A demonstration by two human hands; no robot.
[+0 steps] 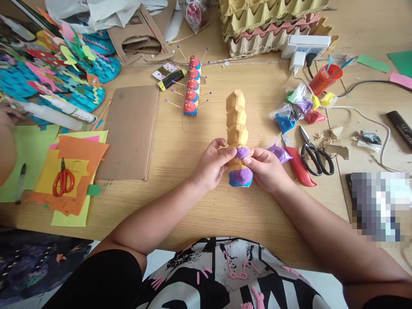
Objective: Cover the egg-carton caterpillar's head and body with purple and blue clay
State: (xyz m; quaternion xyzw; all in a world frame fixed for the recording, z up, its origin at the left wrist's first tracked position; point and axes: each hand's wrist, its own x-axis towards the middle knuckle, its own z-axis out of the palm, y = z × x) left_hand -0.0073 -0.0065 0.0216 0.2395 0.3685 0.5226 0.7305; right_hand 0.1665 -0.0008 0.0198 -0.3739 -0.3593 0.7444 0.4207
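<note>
Between my two hands is a strip of egg carton [236,112] with yellow-brown humps, held above the wooden table. The hump nearest me carries purple clay [242,175] on top and blue clay [240,183] around its base. A smaller patch of purple clay [242,152] covers part of another hump. My left hand [214,165] grips the strip's left side, thumb on the purple patch. My right hand [264,166] pinches the right side, its thumb and finger at the patch's edge. Beyond stands a finished-looking caterpillar [192,88] with red and blue humps and purple-tipped sticks.
To the right lie bagged clay [285,122], a red-handled cutter [299,165], black scissors [317,156] and a red cup [325,79]. Cardboard [128,133], coloured paper [93,150] and orange scissors [63,180] lie left. Another person's hand [9,116] shows at the left edge. Egg trays [267,25] are stacked behind.
</note>
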